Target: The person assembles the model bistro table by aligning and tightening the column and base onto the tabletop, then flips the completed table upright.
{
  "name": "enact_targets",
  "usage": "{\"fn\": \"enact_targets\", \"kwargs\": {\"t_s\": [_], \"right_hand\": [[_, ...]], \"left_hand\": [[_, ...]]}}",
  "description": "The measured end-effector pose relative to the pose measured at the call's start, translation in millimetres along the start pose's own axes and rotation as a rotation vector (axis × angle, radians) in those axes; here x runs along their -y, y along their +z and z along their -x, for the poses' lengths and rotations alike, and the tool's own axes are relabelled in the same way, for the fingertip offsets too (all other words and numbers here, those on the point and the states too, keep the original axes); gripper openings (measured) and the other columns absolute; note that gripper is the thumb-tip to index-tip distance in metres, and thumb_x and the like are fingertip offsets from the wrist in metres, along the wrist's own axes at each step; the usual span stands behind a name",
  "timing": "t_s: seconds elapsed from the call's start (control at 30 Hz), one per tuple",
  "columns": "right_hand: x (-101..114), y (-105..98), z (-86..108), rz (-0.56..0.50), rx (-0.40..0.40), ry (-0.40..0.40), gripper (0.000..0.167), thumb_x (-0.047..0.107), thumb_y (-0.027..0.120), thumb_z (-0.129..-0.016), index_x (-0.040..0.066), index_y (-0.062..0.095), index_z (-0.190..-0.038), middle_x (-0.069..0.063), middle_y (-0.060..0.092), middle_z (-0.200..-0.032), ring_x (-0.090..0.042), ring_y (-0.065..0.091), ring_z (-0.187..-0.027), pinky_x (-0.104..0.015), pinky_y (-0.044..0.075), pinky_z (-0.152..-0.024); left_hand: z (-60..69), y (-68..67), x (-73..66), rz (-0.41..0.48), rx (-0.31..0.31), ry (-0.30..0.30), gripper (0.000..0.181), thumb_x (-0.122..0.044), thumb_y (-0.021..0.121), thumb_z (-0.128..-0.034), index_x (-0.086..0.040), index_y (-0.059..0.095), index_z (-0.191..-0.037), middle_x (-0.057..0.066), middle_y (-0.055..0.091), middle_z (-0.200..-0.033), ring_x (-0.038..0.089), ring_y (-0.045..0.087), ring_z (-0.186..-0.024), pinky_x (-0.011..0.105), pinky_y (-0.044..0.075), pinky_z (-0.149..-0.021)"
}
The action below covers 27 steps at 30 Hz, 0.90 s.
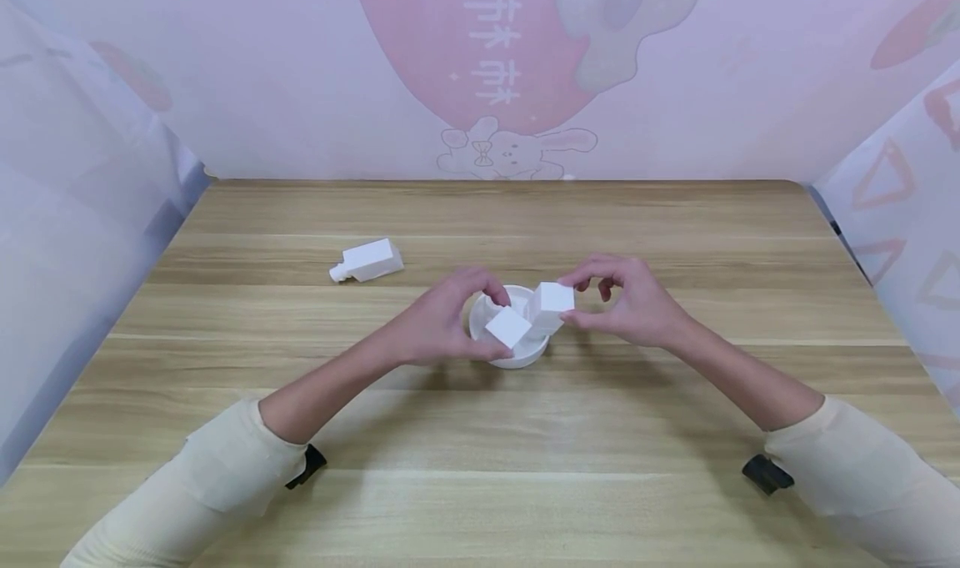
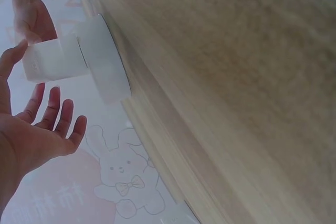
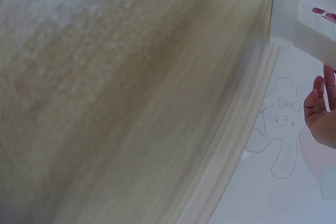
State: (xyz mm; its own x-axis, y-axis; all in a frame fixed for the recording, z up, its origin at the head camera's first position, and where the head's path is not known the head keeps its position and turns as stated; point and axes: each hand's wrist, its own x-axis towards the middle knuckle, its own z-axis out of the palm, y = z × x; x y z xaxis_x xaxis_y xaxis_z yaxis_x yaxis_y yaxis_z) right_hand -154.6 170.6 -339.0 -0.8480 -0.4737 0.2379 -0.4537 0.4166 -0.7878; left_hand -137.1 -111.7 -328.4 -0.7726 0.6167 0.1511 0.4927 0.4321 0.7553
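Observation:
A round white bowl (image 1: pixel 513 361) stands on the table between the hands. My left hand (image 1: pixel 442 318) pinches a white box (image 1: pixel 508 327) by its sides over the bowl's left part; in the left wrist view this box (image 2: pixel 52 61) rises above the bowl (image 2: pixel 107 59), and the other fingers of the left hand (image 2: pixel 37 135) are spread. My right hand (image 1: pixel 630 301) pinches a second white box (image 1: pixel 556 299) at the bowl's right part, between thumb and fingers. The right hand (image 3: pixel 323 114) shows at the right wrist view's edge, beneath a white box (image 3: pixel 315 40). The boxes' lower ends are hidden.
A white bottle (image 1: pixel 369 260) with a square body lies on its side left of the bowl, its neck pointing left. The wooden table (image 1: pixel 525 468) ends at a printed wall covering (image 1: pixel 300 76) behind, with similar sheets on both sides.

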Motion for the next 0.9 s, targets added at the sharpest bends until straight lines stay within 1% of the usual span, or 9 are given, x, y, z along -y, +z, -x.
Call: {"fn": "enact_targets", "kwargs": {"t_s": [0.1,0.2,0.3,0.4,0.6,0.7,0.77,0.83,0.9], "right_hand": [[-0.1,0.0,-0.1,-0.003,0.000,-0.003,0.032,0.003,0.090,-0.074,0.005,0.081,-0.105,-0.003,0.073,-0.094,-0.036,0.058,-0.090,-0.036,0.048,-0.069],[-0.3,0.0,-0.1,-0.009,0.000,-0.004,0.031,0.002,0.090,-0.075,0.005,0.081,-0.105,-0.003,0.073,-0.094,-0.036,0.059,-0.090,-0.036,0.048,-0.069],[-0.6,0.0,-0.1,-0.011,0.001,-0.003,0.031,0.002,0.090,-0.075,0.005,0.081,-0.104,-0.003,0.074,-0.095,-0.035,0.059,-0.090,-0.036,0.047,-0.069],[-0.6,0.1,-0.1,-0.012,0.002,0.000,0.030,0.002,0.090,-0.075,0.006,0.081,-0.104,-0.003,0.074,-0.095,-0.035,0.059,-0.089,-0.036,0.047,-0.069],[-1.0,1.1,0.1,-0.013,0.001,0.007,0.031,0.002,0.090,-0.075,0.006,0.081,-0.104,-0.003,0.074,-0.094,-0.035,0.058,-0.090,-0.036,0.047,-0.069],[-0.5,1.1,0.1,-0.013,0.000,0.006,0.031,0.002,0.090,-0.074,0.005,0.081,-0.104,-0.003,0.074,-0.094,-0.035,0.058,-0.090,-0.035,0.047,-0.069],[-0.3,1.0,0.1,-0.012,-0.002,0.003,0.031,0.002,0.089,-0.074,0.005,0.081,-0.104,-0.004,0.074,-0.095,-0.035,0.059,-0.090,-0.034,0.047,-0.069],[-0.1,0.9,0.2,-0.012,-0.002,0.002,0.031,0.001,0.089,-0.074,0.004,0.081,-0.104,-0.004,0.074,-0.094,-0.035,0.059,-0.089,-0.033,0.047,-0.069],[0.0,0.9,0.3,-0.013,-0.001,0.000,0.031,0.001,0.089,-0.074,0.004,0.081,-0.104,-0.004,0.074,-0.094,-0.035,0.059,-0.089,-0.033,0.047,-0.069]], "left_hand": [[0.7,-0.5,-1.5,-0.011,0.008,-0.001,0.043,-0.016,0.088,-0.0707,-0.010,0.066,-0.107,0.004,0.066,-0.112,0.026,0.055,-0.115,0.057,0.044,-0.105],[2.1,-2.1,-2.6,-0.024,0.039,0.008,0.044,-0.014,0.083,-0.0692,-0.010,0.067,-0.110,0.005,0.064,-0.116,0.028,0.054,-0.117,0.056,0.045,-0.104],[3.4,-4.8,-1.6,-0.024,0.079,0.030,0.044,-0.008,0.077,-0.0688,-0.010,0.068,-0.112,0.005,0.062,-0.119,0.028,0.053,-0.119,0.054,0.044,-0.104],[3.9,-7.6,1.1,0.000,0.109,0.058,0.041,-0.001,0.073,-0.0703,-0.011,0.070,-0.110,0.004,0.062,-0.117,0.026,0.053,-0.118,0.051,0.043,-0.104],[4.0,-12.4,6.5,0.052,0.139,0.135,0.034,0.003,0.077,-0.0779,-0.009,0.071,-0.109,0.005,0.065,-0.115,0.025,0.055,-0.117,0.049,0.042,-0.105],[5.3,-15.3,7.0,0.064,0.148,0.125,0.039,0.003,0.077,-0.0773,-0.006,0.069,-0.115,0.008,0.066,-0.119,0.026,0.056,-0.119,0.053,0.043,-0.108],[7.1,-16.4,6.4,0.061,0.141,0.099,0.044,0.001,0.080,-0.0765,-0.002,0.066,-0.118,0.012,0.065,-0.121,0.027,0.056,-0.119,0.055,0.042,-0.109],[9.2,-16.7,4.7,0.048,0.118,0.056,0.048,-0.003,0.085,-0.0760,-0.001,0.063,-0.119,0.013,0.065,-0.120,0.028,0.057,-0.118,0.056,0.042,-0.109],[10.9,-16.0,2.9,0.019,0.082,0.014,0.050,-0.011,0.091,-0.0744,-0.001,0.062,-0.115,0.012,0.065,-0.116,0.029,0.058,-0.115,0.055,0.044,-0.108]]}}
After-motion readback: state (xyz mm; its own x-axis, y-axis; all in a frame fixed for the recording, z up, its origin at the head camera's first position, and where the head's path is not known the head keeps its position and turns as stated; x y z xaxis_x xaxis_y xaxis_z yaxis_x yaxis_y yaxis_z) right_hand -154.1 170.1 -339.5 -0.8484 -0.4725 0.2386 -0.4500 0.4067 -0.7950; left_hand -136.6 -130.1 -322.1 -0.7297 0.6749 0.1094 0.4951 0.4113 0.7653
